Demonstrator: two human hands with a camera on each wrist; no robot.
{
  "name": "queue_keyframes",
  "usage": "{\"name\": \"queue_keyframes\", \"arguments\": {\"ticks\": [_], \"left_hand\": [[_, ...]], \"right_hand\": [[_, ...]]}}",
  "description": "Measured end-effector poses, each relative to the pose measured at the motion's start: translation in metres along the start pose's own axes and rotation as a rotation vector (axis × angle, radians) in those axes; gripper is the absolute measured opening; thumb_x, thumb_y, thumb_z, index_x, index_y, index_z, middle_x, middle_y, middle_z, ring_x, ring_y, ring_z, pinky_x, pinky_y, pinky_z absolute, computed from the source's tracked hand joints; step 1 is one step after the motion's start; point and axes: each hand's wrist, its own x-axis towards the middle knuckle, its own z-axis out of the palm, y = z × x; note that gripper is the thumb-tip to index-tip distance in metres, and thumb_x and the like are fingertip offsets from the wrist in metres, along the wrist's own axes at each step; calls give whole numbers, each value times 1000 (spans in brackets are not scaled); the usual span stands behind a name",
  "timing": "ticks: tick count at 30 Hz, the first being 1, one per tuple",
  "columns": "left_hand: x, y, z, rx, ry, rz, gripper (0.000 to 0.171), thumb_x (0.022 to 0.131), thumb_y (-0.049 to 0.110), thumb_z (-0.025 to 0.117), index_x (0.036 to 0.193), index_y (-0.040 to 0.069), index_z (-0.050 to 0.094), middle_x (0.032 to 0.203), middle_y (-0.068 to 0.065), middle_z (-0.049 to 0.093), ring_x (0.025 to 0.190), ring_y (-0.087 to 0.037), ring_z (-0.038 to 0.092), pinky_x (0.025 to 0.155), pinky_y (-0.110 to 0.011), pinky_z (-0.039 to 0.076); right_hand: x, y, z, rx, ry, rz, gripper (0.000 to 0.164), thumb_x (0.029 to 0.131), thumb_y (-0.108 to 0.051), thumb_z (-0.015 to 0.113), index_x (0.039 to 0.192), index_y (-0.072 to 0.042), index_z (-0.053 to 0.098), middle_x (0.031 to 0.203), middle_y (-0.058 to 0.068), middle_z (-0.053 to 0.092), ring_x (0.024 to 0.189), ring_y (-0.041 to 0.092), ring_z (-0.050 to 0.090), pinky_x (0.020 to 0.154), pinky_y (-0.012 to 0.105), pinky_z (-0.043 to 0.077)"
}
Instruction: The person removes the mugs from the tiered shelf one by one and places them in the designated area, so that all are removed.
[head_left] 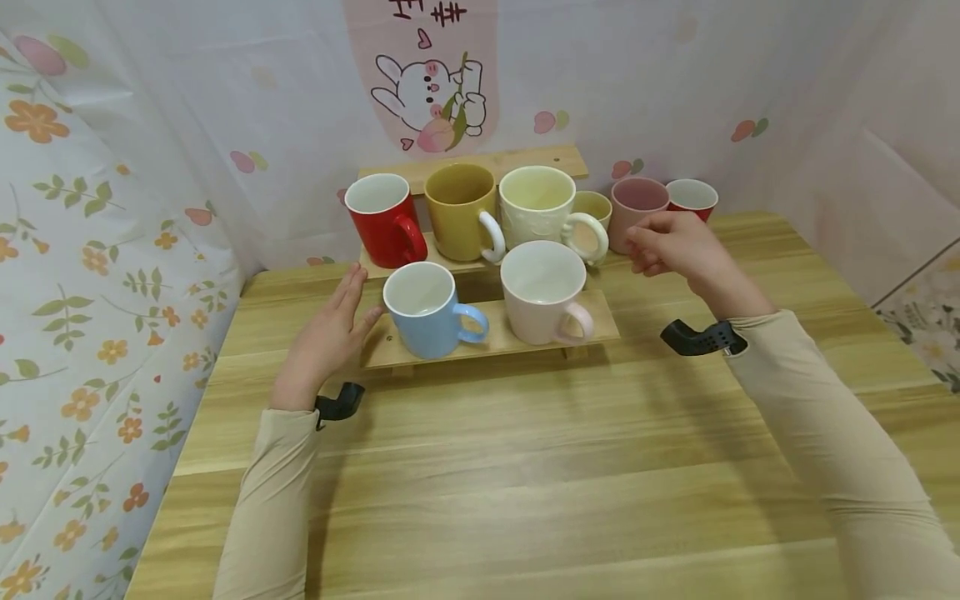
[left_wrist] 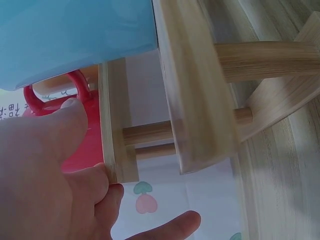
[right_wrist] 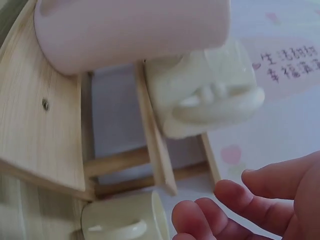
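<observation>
My left hand point(head_left: 326, 337), fingers mostly straight, is at the left end of a tiered wooden rack point(head_left: 495, 335). In the left wrist view a finger touches the end of a board point(left_wrist: 117, 165). My right hand point(head_left: 678, 250) is raised off the rack's right side with loosely bent fingers and nothing in it. The front tier bears a light blue mug point(head_left: 426, 325) and a pale pink mug point(head_left: 531, 302). Behind them on the middle tier stand a red mug point(head_left: 378, 229), a mustard mug point(head_left: 456, 225) and a cream mug point(head_left: 521, 218).
Right of the rack are a small yellowish cup point(head_left: 597, 205), a pink cup point(head_left: 624, 218) and a red cup with white inside point(head_left: 692, 196), partly hidden. The rack's top board point(head_left: 525, 162) lies close to a printed cloth wall point(head_left: 637, 75). Wood-grain tabletop point(head_left: 480, 483) extends in front.
</observation>
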Motion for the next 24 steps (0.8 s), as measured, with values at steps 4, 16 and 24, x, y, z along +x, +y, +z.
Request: {"name": "queue_keyframes", "arguments": {"ticks": [4,16,24], "left_hand": [[0,2,-2,2,-5,-5,72,101,48,33,155,10,5,162,-5,-3,145,-36,17,112,-58,25],[-3,3,-3,-2,4,-2,71,101,47,35,155,10,6,162,-7,-1,145,-36,17,112,-58,25],[-3,4,-3,-4,-9,-18,73,100,51,34,155,15,2,162,-4,-3,146,-36,16,111,-59,24]], "right_hand": [[-3,-7,4,3,4,-9,36,97,-24,53,111,9,54,76,-7,62,61,5,65,58,21,56],[-7,-19,20,42,57,-34,37,97,-29,54,113,5,57,78,-8,65,63,8,66,60,21,56],[-7,-24,26,109,50,-39,41,97,-33,55,114,5,55,78,-5,61,60,7,65,58,21,56]]}}
